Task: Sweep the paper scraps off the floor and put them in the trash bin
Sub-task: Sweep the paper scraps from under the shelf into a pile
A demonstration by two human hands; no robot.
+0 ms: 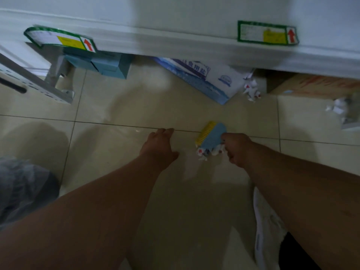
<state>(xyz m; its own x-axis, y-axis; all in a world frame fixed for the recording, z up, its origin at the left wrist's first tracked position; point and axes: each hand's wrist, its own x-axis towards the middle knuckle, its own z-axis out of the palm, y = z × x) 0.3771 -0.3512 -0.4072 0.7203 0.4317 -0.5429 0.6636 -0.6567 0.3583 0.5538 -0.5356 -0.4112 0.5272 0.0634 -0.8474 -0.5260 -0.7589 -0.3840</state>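
Item: sweeping in progress. Right hand (236, 149) grips small blue brush with yellow bristles (211, 136), against crumpled white paper scrap (204, 152) mid-floor. Left hand (158, 147) open, empty. Further white scraps (251, 90) near floor's far edge by blue-and-white bag (204, 76); next: gather them. Bin unseen.

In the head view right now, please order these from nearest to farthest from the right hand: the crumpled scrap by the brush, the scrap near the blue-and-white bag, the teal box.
From the right hand:
1. Crumpled scrap by the brush, just left of it.
2. Scrap near the blue-and-white bag, ahead.
3. Teal box, far left under the cabinet.
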